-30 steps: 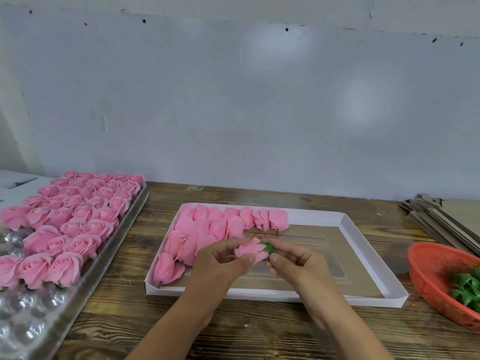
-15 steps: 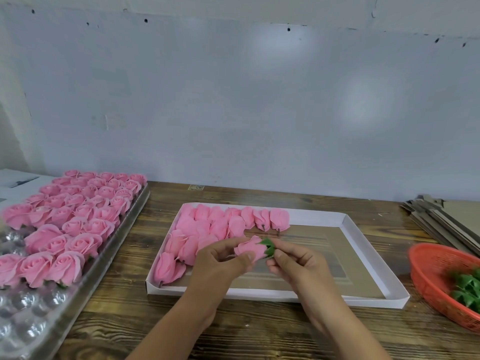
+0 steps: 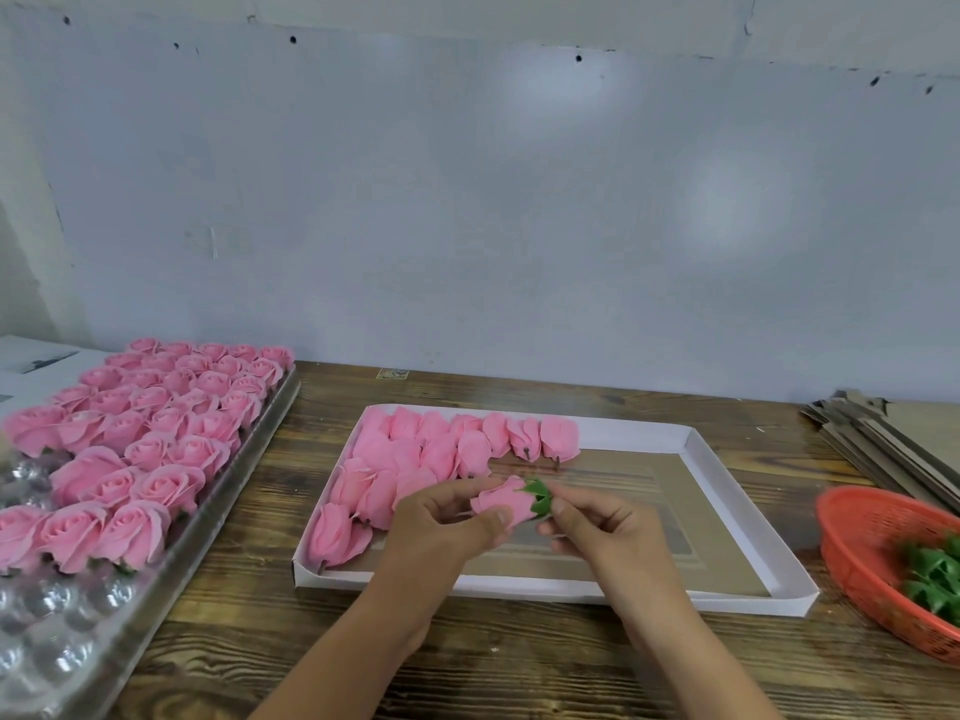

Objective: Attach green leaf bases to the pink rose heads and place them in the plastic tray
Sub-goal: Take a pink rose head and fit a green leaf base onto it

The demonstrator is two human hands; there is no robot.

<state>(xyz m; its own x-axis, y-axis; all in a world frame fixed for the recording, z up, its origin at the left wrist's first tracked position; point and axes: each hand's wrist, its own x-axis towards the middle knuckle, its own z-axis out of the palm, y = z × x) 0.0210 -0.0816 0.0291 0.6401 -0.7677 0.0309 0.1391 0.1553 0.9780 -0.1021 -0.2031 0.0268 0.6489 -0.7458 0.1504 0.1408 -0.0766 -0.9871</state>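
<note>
My left hand grips a pink rose head lying on its side above the white cardboard box. A green leaf base sits on the rose's right end, pinched by the thumb and fingers of my right hand. Several bare pink rose heads lie in the box's left part. On the left, the clear plastic tray holds several upright roses; its near cups are bare.
An orange basket with several green leaf bases sits at the right edge. Flat cardboard sheets are stacked behind it. Papers lie far left behind the tray. The wooden table ends at a grey wall.
Both hands stay over the box with the rose. The green base now covers more of the rose's end, and my right fingers have shifted slightly on it.
</note>
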